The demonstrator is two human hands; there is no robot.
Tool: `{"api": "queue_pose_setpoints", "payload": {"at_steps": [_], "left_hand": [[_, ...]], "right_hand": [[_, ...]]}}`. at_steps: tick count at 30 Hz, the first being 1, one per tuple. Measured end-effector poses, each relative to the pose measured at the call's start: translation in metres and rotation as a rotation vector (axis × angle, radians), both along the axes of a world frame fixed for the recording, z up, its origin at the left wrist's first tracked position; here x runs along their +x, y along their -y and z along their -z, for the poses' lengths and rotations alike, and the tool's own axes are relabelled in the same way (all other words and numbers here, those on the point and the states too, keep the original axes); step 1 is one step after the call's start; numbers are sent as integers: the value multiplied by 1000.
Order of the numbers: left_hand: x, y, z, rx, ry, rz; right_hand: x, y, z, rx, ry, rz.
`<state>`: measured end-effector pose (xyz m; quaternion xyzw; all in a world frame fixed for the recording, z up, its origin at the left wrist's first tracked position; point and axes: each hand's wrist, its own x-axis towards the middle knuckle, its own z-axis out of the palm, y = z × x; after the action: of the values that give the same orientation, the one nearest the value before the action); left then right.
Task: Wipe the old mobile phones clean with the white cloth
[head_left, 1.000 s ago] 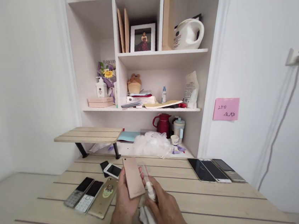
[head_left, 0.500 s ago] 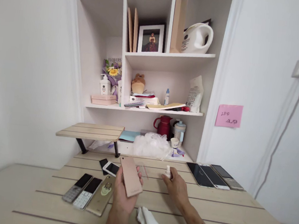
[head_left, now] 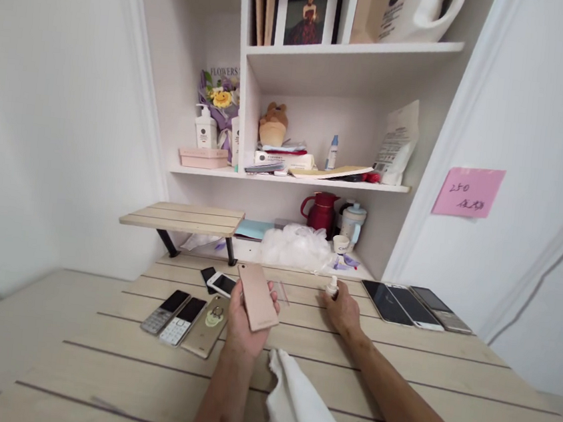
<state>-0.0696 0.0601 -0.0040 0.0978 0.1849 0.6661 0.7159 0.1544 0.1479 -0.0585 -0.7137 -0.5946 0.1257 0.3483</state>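
A rose-gold phone (head_left: 258,297) lies back side up in my left hand (head_left: 243,331), whose fingers wrap round its edges above the slatted table. On the right, my right hand (head_left: 343,308) has its fingers round a small white-capped bottle (head_left: 332,287). A clear phone case (head_left: 281,293) lies just beyond my left hand. Between my forearms is a white cloth (head_left: 299,401). Left of the held phone lie a gold phone with a ring (head_left: 208,325), two keypad phones (head_left: 183,321) and a white phone (head_left: 222,284) beside a black one.
Dark-screened phones (head_left: 387,303) lie at the table's right back. A raised wooden stand (head_left: 185,217) is at the left back. Behind are a plastic bag (head_left: 298,247), a red jug (head_left: 320,213) and white shelves (head_left: 289,179).
The view has tilted down and shifted, so the shelves sit higher and more of the cloth shows. Both hands keep their holds on the phone and the bottle.
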Motion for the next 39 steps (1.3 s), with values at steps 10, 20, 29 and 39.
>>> {"api": "queue_pose_setpoints", "payload": {"at_steps": [10,20,29,39], "left_hand": [[-1,-1,2,9,47,-8],[-5,5,0,31,85,22],[-9,3,-1,18,153,-24],[-13,10,-9,88,102,1]], "right_hand": [[3,72,-16,-29,-20,-128],[-55,135,-39,-216,-226,-629],[-34,126,-106,-207,-1016,-755],[-50,105,-126,-94,-1279,-765]]}}
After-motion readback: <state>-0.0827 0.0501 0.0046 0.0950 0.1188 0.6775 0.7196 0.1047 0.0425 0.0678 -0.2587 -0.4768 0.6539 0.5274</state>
